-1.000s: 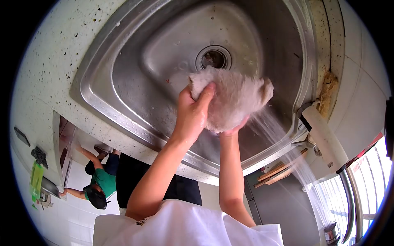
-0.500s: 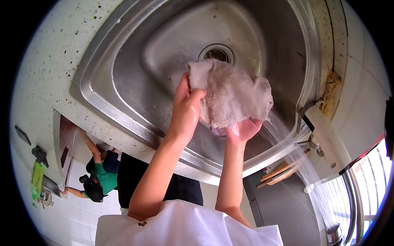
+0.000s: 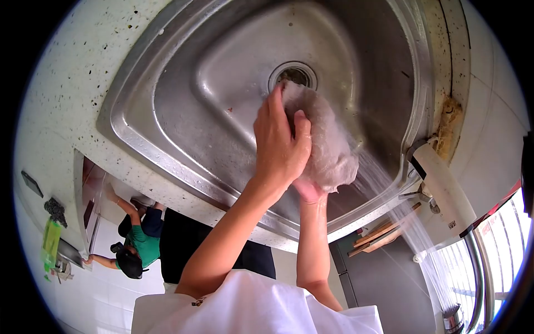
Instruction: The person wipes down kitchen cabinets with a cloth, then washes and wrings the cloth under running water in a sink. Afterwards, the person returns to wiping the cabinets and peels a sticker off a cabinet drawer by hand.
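A wet, greyish-pink cloth [image 3: 328, 139] is bunched into a long bundle over the steel sink [image 3: 222, 128], its far end close to the drain [image 3: 295, 75]. My left hand [image 3: 281, 139] is wrapped round the cloth's left side, thumb on top. Underneath the near end is my right hand [image 3: 308, 188], with its fingers hidden by the cloth and the other hand. Water sprays from the faucet head [image 3: 453, 318] at the lower right toward the cloth's right side.
Speckled countertop [image 3: 89, 100] surrounds the sink. A white faucet-side fixture [image 3: 445, 183] and wooden boards [image 3: 384, 236] stand at the right. Another person in a green shirt [image 3: 146, 247] is at the lower left, near a green bottle [image 3: 51, 242] and a dark scrubber [image 3: 54, 209].
The cloth has gone from spread out across both hands to folded into a narrower bundle. My left hand has moved right and over it; my right hand is now mostly covered.
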`<move>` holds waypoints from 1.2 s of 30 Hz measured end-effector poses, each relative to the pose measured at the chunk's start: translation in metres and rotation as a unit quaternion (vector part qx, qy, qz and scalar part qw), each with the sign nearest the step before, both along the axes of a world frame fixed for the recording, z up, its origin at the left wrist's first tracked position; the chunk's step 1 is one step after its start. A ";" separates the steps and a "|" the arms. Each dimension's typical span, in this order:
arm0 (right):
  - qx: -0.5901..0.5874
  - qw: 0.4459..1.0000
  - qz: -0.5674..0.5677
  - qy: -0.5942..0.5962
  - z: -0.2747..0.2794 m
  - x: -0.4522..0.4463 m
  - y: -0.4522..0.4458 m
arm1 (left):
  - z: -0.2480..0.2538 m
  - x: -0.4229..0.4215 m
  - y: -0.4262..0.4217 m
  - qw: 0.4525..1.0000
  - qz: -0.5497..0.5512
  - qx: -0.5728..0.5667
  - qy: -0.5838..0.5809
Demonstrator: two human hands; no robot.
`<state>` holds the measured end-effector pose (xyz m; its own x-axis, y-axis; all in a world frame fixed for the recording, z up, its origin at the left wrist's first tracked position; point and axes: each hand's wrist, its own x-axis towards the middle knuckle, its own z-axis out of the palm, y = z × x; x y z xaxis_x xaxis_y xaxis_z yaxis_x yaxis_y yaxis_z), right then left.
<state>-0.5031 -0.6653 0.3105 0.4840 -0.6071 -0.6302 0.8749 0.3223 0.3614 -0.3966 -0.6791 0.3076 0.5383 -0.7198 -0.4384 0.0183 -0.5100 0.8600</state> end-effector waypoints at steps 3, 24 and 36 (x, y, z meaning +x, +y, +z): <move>-0.084 0.960 0.144 0.224 0.013 -0.008 -0.010 | 0.011 0.005 0.000 0.983 -0.037 0.073 -0.161; -0.170 0.573 0.348 0.722 0.015 -0.020 -0.053 | -0.026 -0.024 0.018 0.489 0.235 -0.193 0.818; -0.169 0.660 0.330 0.653 -0.001 -0.019 -0.057 | 0.007 0.016 -0.007 0.801 0.212 0.119 0.547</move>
